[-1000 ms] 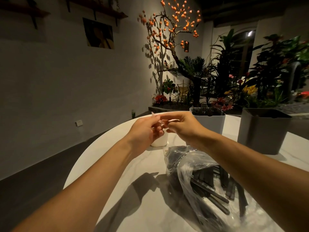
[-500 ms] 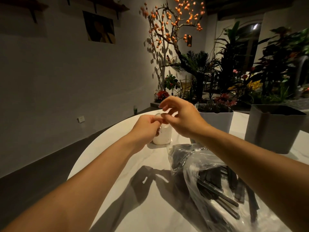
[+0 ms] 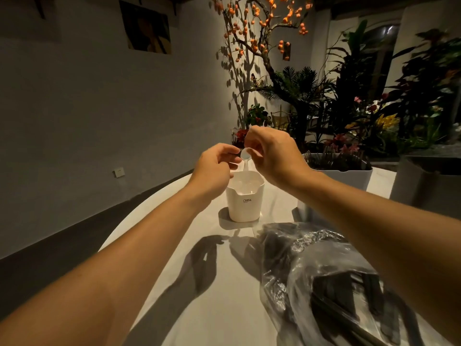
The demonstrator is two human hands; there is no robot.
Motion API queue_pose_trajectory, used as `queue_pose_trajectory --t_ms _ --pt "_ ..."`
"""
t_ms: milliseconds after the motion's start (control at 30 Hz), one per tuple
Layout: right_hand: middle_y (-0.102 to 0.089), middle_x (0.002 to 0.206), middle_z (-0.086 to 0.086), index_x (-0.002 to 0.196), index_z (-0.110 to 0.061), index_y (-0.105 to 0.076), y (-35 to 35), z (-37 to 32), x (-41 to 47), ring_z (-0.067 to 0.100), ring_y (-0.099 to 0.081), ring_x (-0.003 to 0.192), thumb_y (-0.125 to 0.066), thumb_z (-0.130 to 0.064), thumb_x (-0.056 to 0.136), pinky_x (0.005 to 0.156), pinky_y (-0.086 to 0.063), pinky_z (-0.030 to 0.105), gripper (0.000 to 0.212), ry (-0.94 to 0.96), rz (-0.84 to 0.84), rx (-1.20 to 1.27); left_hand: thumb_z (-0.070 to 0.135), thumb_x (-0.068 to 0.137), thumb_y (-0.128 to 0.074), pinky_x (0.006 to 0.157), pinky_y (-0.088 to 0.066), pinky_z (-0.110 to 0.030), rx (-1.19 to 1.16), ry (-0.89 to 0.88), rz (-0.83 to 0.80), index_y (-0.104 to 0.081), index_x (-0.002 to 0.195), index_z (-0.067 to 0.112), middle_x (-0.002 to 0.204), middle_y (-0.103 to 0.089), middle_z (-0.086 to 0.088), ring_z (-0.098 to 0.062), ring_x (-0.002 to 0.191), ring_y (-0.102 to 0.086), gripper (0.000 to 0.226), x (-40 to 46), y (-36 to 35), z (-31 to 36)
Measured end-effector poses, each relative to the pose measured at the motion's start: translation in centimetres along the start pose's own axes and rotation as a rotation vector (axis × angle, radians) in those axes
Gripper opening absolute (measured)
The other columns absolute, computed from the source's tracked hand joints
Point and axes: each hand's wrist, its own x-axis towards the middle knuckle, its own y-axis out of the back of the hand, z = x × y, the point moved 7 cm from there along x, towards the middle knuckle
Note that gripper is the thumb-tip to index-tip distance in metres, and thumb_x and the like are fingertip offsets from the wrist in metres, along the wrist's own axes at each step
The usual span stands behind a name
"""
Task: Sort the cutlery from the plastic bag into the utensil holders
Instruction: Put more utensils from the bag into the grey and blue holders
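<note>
Over the small white utensil holder [image 3: 245,203] my right hand [image 3: 274,156] pinches a clear plastic spoon [image 3: 245,154], bowl up and handle pointing down into the holder. Several clear pieces lie inside the holder. My left hand [image 3: 214,168] hovers just left of the spoon's bowl with its fingers loosely curled and apart; I cannot tell if they touch it. A crumpled clear plastic bag [image 3: 311,250] with dark cutlery [image 3: 334,290] inside lies on the table under my right forearm.
A light grey holder [image 3: 349,177] with dark cutlery stands behind my right wrist, and a dark grey holder [image 3: 429,193] at far right. The round white table [image 3: 199,245] curves away at the left edge. Plants and a wall lie beyond.
My right hand has risen with the clear spoon and stands it over the white holder. My left hand has let go and opened beside it. The view has tilted down.
</note>
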Motion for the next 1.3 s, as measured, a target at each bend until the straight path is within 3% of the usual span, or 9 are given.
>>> queue_pose_trajectory --t_ms 133,300,433,700,833,933,1067,1200,1300 --pt "-0.068 0.097 0.003 0.099 -0.013 -0.064 -3.9 2.2 0.3 0.018 -0.062 0.087 -0.069 -0.011 0.091 0.075 -0.057 0.030 0.009 -0.111 -0.087 0.044 -0.007 0.099 -0.035 0.100 -0.052 -0.042 0.020 0.060 0.056 -0.060 0.122 0.018 0.112 -0.066 -0.001 -0.021 0.111 -0.060 0.042 1.5 -0.5 -2.6" --pt "-0.071 0.111 0.003 0.109 -0.021 -0.075 -10.1 4.4 -1.6 0.024 -0.066 0.098 -0.067 -0.013 0.093 0.087 -0.057 0.035 0.021 -0.176 -0.504 -0.055 -0.010 0.097 -0.035 0.101 -0.052 -0.041 0.067 0.093 0.059 -0.063 0.116 0.018 0.106 -0.067 0.000 -0.018 0.106 -0.061 0.044 2.2 -1.4 -5.0" --pt "-0.065 0.126 0.003 0.120 -0.022 -0.072 -8.2 5.2 -1.9 0.023 -0.060 0.113 -0.063 -0.008 0.095 0.094 -0.052 0.034 0.030 -0.212 -0.448 -0.043 -0.012 0.096 -0.034 0.096 -0.054 -0.038 0.054 0.087 0.105 -0.063 0.112 0.018 0.106 -0.067 -0.002 -0.018 0.104 -0.062 0.045 2.0 -1.4 -4.5" --pt "-0.066 0.106 -0.003 0.111 -0.021 -0.072 -1.1 4.0 -4.5 0.013 -0.061 0.090 -0.062 -0.008 0.093 0.077 -0.054 0.027 0.025 -0.295 -0.408 0.053 0.000 0.102 -0.039 0.092 -0.055 -0.039 0.048 0.053 0.014 -0.060 0.114 0.023 0.101 -0.064 0.003 -0.019 0.100 -0.062 0.033 -2.3 -3.6 -0.1" --pt "-0.068 0.100 -0.004 0.104 -0.023 -0.069 2.8 2.8 -7.1 0.014 -0.063 0.087 -0.062 -0.021 0.094 0.078 -0.058 0.036 0.012 -0.323 -0.341 0.101 0.012 0.106 -0.042 0.066 -0.051 -0.022 0.021 0.029 -0.044 -0.056 0.113 0.022 0.100 -0.064 0.000 -0.012 0.083 -0.063 0.019 -5.9 -5.1 2.1" --pt "-0.067 0.094 -0.003 0.097 -0.021 -0.064 5.5 2.2 -9.6 0.016 -0.062 0.085 -0.061 -0.027 0.095 0.076 -0.058 0.039 0.007 -0.349 -0.348 0.115 0.016 0.107 -0.040 0.058 -0.053 -0.026 -0.034 0.023 -0.083 -0.055 0.109 0.015 0.092 -0.065 -0.009 -0.016 0.069 -0.064 0.014 -8.8 -6.3 3.6" --pt "-0.067 0.081 0.001 0.087 -0.013 -0.066 9.1 0.9 -12.7 0.015 -0.063 0.075 -0.058 -0.026 0.098 0.067 -0.054 0.033 0.019 -0.351 -0.383 0.128 0.020 0.107 -0.041 0.049 -0.050 -0.029 -0.077 0.014 -0.153 -0.052 0.104 0.008 0.076 -0.065 -0.012 -0.020 0.055 -0.061 0.017 -12.3 -8.0 5.0" --pt "-0.067 0.064 0.004 0.073 -0.008 -0.066 11.9 0.2 -16.1 0.013 -0.063 0.051 -0.053 -0.025 0.099 0.050 -0.051 0.024 0.033 -0.401 -0.459 0.208 0.020 0.108 -0.040 0.050 -0.056 -0.034 -0.041 -0.030 -0.260 -0.060 0.094 0.001 0.067 -0.066 -0.013 -0.027 0.055 -0.064 0.030 -15.8 -10.1 5.8" --pt "-0.070 0.068 0.007 0.076 -0.007 -0.069 11.8 0.4 -19.4 0.015 -0.069 0.055 -0.056 -0.025 0.099 0.052 -0.056 0.025 0.032 -0.465 -0.628 0.234 0.018 0.107 -0.042 0.066 -0.063 -0.036 0.105 -0.018 -0.347 -0.067 0.093 0.008 0.077 -0.073 -0.009 -0.026 0.068 -0.072 0.030 -17.9 -12.2 4.4"
